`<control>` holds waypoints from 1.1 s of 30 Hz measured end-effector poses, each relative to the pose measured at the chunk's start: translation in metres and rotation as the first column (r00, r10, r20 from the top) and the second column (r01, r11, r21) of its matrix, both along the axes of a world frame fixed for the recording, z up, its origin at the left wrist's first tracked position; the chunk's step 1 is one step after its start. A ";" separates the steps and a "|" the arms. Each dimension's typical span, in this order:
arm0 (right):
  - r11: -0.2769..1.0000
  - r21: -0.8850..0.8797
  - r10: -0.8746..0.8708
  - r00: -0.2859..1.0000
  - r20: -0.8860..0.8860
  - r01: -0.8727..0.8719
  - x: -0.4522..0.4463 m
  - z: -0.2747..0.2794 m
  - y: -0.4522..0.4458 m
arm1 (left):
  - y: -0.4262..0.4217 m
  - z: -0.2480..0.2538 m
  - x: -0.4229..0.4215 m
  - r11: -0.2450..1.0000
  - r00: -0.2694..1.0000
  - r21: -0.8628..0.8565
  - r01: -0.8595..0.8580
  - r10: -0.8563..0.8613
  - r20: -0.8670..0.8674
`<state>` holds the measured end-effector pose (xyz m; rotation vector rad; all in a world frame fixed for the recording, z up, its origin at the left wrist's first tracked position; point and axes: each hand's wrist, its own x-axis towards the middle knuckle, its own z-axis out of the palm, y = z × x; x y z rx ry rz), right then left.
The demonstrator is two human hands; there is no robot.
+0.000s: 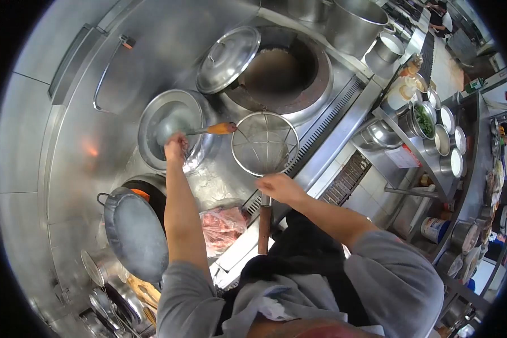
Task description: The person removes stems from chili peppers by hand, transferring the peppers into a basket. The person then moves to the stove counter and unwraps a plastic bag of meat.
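My left hand [176, 146] is closed over a steel pot [146, 129] at the left. Its fingers are at the metal shaft of an orange-handled utensil [221, 128], whose working end is hidden in steam or cloudy liquid. My right hand [283, 187] is closed at the neck of a round wire strainer [267, 143], just below the rim. The strainer's wooden handle [263, 231] points toward my body. Its mesh basket hangs over the stove's steel edge.
A large wok burner opening [279, 70] lies ahead, with a steel lid [229, 59] leaning on it. A dark wok [135, 236] stands left. Bagged raw meat [222, 228] lies between my arms. Shelves at right hold several bowls and a container of greens [424, 120].
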<state>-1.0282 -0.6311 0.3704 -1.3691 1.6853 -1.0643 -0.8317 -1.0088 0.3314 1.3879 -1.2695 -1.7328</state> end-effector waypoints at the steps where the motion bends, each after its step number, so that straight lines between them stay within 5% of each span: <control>1: 0.999 -0.032 0.020 0.999 -0.038 -0.021 0.005 -0.005 -0.028 | 0.030 0.026 -0.006 0.995 0.979 0.091 -0.028 0.045 -0.197; 2: 0.996 -0.077 0.040 0.996 -0.082 -0.046 0.012 -0.013 -0.060 | 0.065 0.057 -0.018 0.985 0.916 0.170 -0.042 0.106 -0.388; 4: 0.994 -0.109 -0.029 0.999 -0.032 0.026 0.038 -0.029 -0.120 | 0.122 0.103 -0.020 0.971 0.972 0.061 0.230 -0.226 -0.058; 6: 0.999 -0.050 -0.017 0.992 -0.126 0.011 0.058 -0.047 -0.169 | 0.134 0.088 -0.005 0.833 0.851 -0.296 0.467 -0.334 0.405; 8: 0.996 -0.086 0.031 0.997 -0.074 -0.037 0.061 -0.029 -0.175 | 0.115 0.085 0.010 0.696 0.787 -0.561 0.448 -0.009 0.616; 10: 0.992 -0.004 0.128 0.987 -0.093 -0.129 0.047 -0.001 -0.155 | 0.078 0.053 0.032 0.711 0.661 -0.575 0.405 0.207 0.721; 11: 0.991 0.003 0.131 0.983 -0.126 -0.132 0.037 0.007 -0.138 | 0.066 0.038 0.040 0.646 0.527 -0.548 0.532 0.254 0.811; 12: 0.991 0.007 0.132 0.978 -0.158 -0.133 0.030 0.011 -0.120 | 0.067 0.036 0.033 0.747 0.441 -0.442 0.496 0.222 0.870; 15: 0.975 -0.218 0.006 0.981 -0.194 -0.049 -0.009 -0.024 -0.070 | 0.107 0.068 -0.005 0.497 0.860 -0.766 0.409 0.070 0.505; 16: 0.967 -0.255 -0.052 0.979 -0.195 0.001 -0.029 -0.026 -0.044 | 0.135 0.088 -0.018 0.463 0.888 -0.792 0.399 0.022 0.460; 18: 0.994 -0.106 -0.053 0.964 -0.262 0.026 -0.077 -0.026 0.017 | 0.174 0.071 -0.022 0.709 0.948 -0.643 0.290 -0.123 0.292; 19: 0.991 -0.037 -0.134 0.956 -0.261 0.129 -0.093 -0.029 0.047 | 0.190 0.047 -0.022 0.520 0.902 -0.741 0.426 -0.180 0.392; 21: 0.949 0.019 -0.297 0.917 -0.267 0.314 -0.114 -0.023 0.108 | 0.250 0.061 -0.036 0.465 0.733 -0.580 0.669 -0.288 0.616; 23: 0.797 0.010 -0.570 0.759 -0.313 0.603 -0.114 0.001 0.181 | 0.291 0.045 -0.041 0.505 0.735 -0.535 0.678 -0.444 0.513; 25: 0.632 0.143 -0.608 0.601 -0.519 0.762 -0.102 -0.011 0.255 | 0.337 0.054 -0.051 0.523 0.639 -0.368 0.769 -0.637 0.431; 30: 0.296 0.522 -0.572 0.586 -0.574 0.800 0.018 -0.057 0.422 | 0.418 0.057 -0.085 -0.029 0.063 -0.224 0.974 -0.918 0.393; 31: 0.216 0.375 -0.697 0.411 -0.587 0.902 0.056 -0.059 0.446 | 0.439 0.066 -0.094 -0.173 -0.083 -0.186 0.967 -0.908 0.411; 32: 0.119 0.223 -0.787 0.229 -0.573 0.968 0.091 -0.058 0.469 | 0.450 0.066 -0.106 -0.214 -0.121 -0.140 0.967 -0.865 0.487; 33: -0.019 0.229 -0.830 0.112 -0.546 0.973 0.120 -0.053 0.491 | 0.467 0.069 -0.114 -0.273 -0.075 -0.273 0.923 -0.821 0.566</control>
